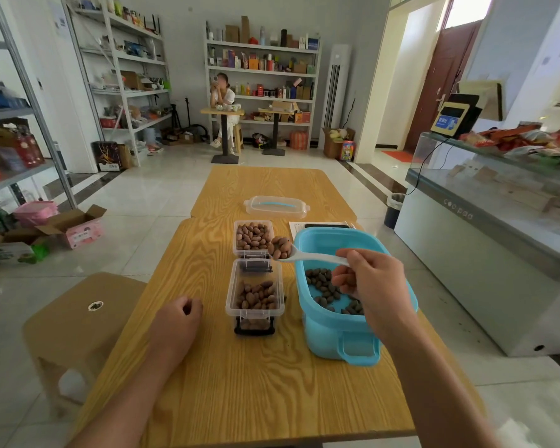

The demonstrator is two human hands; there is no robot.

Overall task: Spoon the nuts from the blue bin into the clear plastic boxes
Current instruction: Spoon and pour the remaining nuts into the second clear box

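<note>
Wooden counter (pixel 207 367) carries everything. Right hand (pixel 366 279) fingers (pixel 345 253) pinch a spoon (pixel 304 255) heaped with nuts (pixel 280 247), left of the bin (pixel 333 331), beside the far box (pixel 253 237). Left hand (pixel 178 321) rests loosely curled, empty. Next, likely: tip over a box.

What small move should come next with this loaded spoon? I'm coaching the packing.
Probably carry the spoon left and tip it into the near box. The right hand holds it heaped between bin and boxes; the far box already looks full.
</note>
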